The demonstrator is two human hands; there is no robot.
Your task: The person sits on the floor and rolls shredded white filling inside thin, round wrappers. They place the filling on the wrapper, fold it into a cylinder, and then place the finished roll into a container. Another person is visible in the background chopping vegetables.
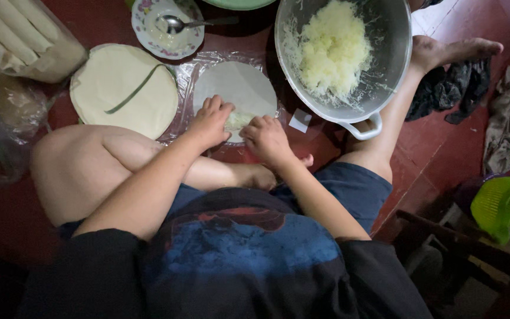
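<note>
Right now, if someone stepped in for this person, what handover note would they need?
Left hand and right hand: both pressed on the near edge of the round wrapper, folding it over a small heap of shredded filling.
Wrapper lies on a clear plastic sheet on the floor.
Stack of spare wrappers to its left; metal bowl of filling to its right; finished rolls far left.
Done: filling placed. Left: rolling this one up.

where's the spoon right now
In the head view the spoon lies in the small floral saucer at the top, left of the big metal bowl and above the stack of round wrappers.
</note>
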